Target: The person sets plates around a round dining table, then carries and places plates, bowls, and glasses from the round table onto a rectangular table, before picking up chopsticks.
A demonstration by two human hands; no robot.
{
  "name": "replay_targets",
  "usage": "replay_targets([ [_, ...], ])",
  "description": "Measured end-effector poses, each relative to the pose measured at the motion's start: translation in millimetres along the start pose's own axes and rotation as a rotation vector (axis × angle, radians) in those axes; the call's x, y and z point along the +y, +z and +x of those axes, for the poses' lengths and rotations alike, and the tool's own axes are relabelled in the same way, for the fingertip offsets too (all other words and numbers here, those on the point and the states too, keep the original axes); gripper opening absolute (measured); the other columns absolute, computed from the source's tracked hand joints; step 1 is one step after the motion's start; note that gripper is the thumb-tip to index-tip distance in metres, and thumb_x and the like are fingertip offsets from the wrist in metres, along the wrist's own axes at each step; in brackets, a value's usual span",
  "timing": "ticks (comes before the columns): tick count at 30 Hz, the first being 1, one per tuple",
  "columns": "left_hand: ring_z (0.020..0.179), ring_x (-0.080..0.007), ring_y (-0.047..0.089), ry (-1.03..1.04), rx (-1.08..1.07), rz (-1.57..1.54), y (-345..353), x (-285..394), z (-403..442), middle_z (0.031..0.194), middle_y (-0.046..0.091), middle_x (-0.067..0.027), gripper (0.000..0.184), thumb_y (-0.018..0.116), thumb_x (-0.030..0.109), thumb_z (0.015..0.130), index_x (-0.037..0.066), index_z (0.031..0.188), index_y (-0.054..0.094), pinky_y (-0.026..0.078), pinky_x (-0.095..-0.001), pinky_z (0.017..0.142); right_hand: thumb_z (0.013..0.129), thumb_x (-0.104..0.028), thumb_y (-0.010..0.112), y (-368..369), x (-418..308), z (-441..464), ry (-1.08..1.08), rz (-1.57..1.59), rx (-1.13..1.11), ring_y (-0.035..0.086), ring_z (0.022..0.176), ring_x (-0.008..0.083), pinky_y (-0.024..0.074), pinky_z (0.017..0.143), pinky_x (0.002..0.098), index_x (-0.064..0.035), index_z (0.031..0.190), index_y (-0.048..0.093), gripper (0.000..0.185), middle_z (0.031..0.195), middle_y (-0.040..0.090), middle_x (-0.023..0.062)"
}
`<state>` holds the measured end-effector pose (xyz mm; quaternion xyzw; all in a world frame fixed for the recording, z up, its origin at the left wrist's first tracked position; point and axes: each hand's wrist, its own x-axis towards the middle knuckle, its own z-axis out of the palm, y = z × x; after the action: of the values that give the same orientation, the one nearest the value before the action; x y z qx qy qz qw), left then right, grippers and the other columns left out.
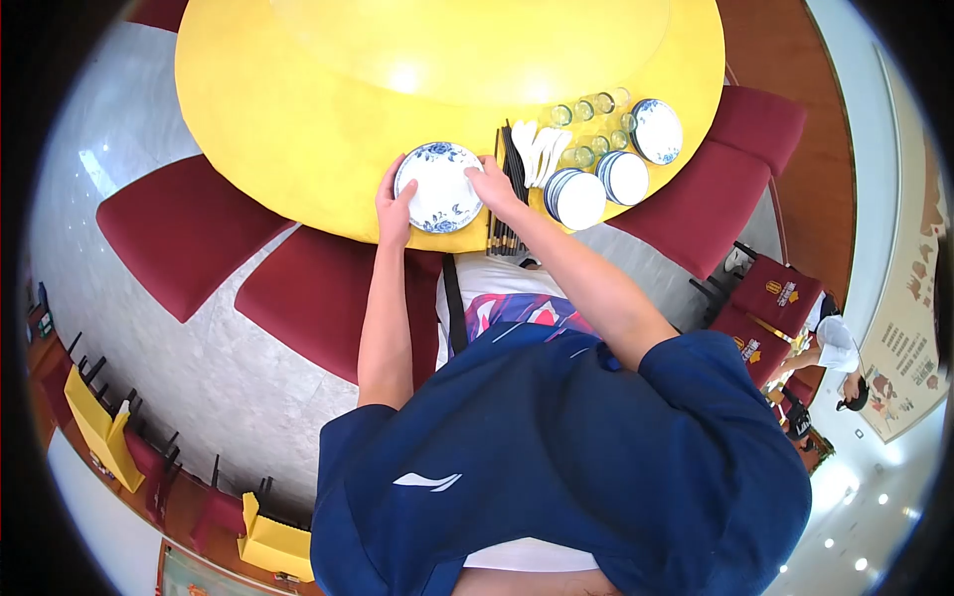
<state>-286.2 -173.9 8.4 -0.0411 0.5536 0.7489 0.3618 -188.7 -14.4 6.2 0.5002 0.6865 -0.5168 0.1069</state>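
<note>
A white plate with blue flowers (437,194) is held between my two hands at the near edge of the yellow round table (298,129). My left hand (394,202) grips its left rim, thumb on top. On the right rim, my right hand (494,187) has its thumb over the plate's face. Whether other plates lie beneath it, I cannot tell. Just right of the plate lie black chopsticks (514,164) and several white spoons (542,154). Beyond them stand two stacks of white bowls, a nearer stack (576,201) and a farther stack (624,179).
Several glasses (584,156) stand behind the bowls, beside another pile of blue-flowered plates (657,131). Dark red chairs (194,233) surround the table. At the far right, a person in a white top (840,346) is near other red chairs (780,293).
</note>
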Motion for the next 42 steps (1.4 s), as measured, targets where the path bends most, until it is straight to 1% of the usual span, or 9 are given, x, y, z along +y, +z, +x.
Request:
replay_targets([
  [3, 0.11, -0.0209, 0.055, -0.062, -0.035, -0.116, -6, 7, -12, 0.123, 0.054, -0.0134, 0.047, 0.055, -0.004, 0.083, 0.0, 0.13, 0.047, 0.046, -0.0311, 0.092, 0.084, -0.037, 0.056, -12, -12, -20, -0.018, 0.003, -0.001, 0.06, 0.101, 0.0384, 0.0457, 0.087, 0.038, 0.0024, 0.117, 0.049, 0.052, 0.103, 0.062, 0.0274],
  [12, 0.111, -0.0234, 0.054, -0.02, 0.082, -0.217, 18, 15, -113, 0.123, 0.053, -0.0145, 0.051, 0.055, -0.008, 0.081, 0.0, 0.13, 0.047, 0.047, -0.0337, 0.093, 0.088, -0.043, 0.056, -41, 14, -75, -0.342, 0.052, -0.255, 0.064, 0.092, 0.0269, 0.0479, 0.081, 0.0338, -0.0007, 0.114, 0.054, 0.05, 0.098, 0.065, 0.0213],
  [17, 0.116, -0.0268, 0.051, 0.029, 0.133, -0.423, 54, -7, -200, 0.125, 0.05, -0.0149, 0.05, 0.053, -0.008, 0.082, 0.001, 0.13, 0.043, 0.046, -0.0376, 0.097, 0.087, -0.031, 0.061, -78, 28, -131, -0.489, 0.076, -0.433, 0.06, 0.096, 0.017, 0.0462, 0.083, 0.0296, -0.0025, 0.118, 0.053, 0.043, 0.106, 0.063, 0.0144],
  [19, 0.117, -0.027, 0.05, 0.076, 0.177, -0.479, 71, -22, -236, 0.127, 0.049, -0.0145, 0.051, 0.053, -0.006, 0.082, 0.003, 0.131, 0.041, 0.046, -0.0383, 0.097, 0.088, -0.015, 0.06, -88, 37, -154, -0.39, 0.312, -0.597, 0.053, 0.105, 0.0134, 0.044, 0.088, 0.0268, -0.0044, 0.125, 0.049, 0.04, 0.115, 0.057, 0.0088],
  [25, 0.115, -0.0289, 0.052, 0.158, 0.428, -0.443, 114, -79, -348, 0.126, 0.05, -0.0157, 0.05, 0.05, -0.005, 0.084, 0.006, 0.132, 0.04, 0.049, -0.0395, 0.093, 0.086, -0.009, 0.061, -108, 101, -202, -0.56, 0.292, -0.843, 0.048, 0.115, 0.0157, 0.0383, 0.098, 0.0278, -0.0077, 0.135, 0.045, 0.052, 0.13, 0.05, 0.0077],
  [27, 0.114, -0.0266, 0.053, 0.18, 0.597, -0.383, 121, -107, -389, 0.125, 0.05, -0.0169, 0.049, 0.051, -0.004, 0.086, 0.005, 0.132, 0.039, 0.049, -0.0372, 0.093, 0.086, -0.006, 0.061, -99, 128, -215, -0.314, 0.43, -1.076, 0.052, 0.11, 0.0137, 0.0415, 0.093, 0.0268, -0.008, 0.135, 0.046, 0.051, 0.126, 0.054, 0.0071],
  [31, 0.11, -0.0261, 0.055, 0.274, 0.867, -0.289, 123, -145, -475, 0.126, 0.05, -0.0163, 0.052, 0.053, -0.003, 0.086, 0.005, 0.135, 0.038, 0.05, -0.0367, 0.09, 0.087, -0.004, 0.059, -79, 170, -270, -0.225, 0.332, -1.262, 0.057, 0.098, 0.0139, 0.0469, 0.084, 0.0257, -0.0064, 0.132, 0.049, 0.046, 0.115, 0.059, 0.0078],
  [36, 0.112, -0.0224, 0.052, 0.163, 0.84, -0.393, 140, -161, -587, 0.125, 0.051, -0.013, 0.05, 0.055, 0.0, 0.086, 0.006, 0.134, 0.041, 0.048, -0.0339, 0.091, 0.086, -0.003, 0.057, -98, 218, -360, -0.263, 0.216, -1.281, 0.056, 0.103, 0.0157, 0.0452, 0.088, 0.027, -0.003, 0.127, 0.052, 0.042, 0.116, 0.06, 0.0105],
  [42, 0.109, -0.0228, 0.055, 0.433, 0.848, -0.525, 108, -203, -622, 0.122, 0.054, -0.0117, 0.049, 0.055, -0.001, 0.086, 0.007, 0.132, 0.044, 0.047, -0.0344, 0.092, 0.086, -0.003, 0.057, -59, 236, -392, -0.202, 0.071, -1.328, 0.057, 0.105, 0.0191, 0.0457, 0.09, 0.0296, -0.0005, 0.128, 0.049, 0.043, 0.118, 0.059, 0.0123],
])
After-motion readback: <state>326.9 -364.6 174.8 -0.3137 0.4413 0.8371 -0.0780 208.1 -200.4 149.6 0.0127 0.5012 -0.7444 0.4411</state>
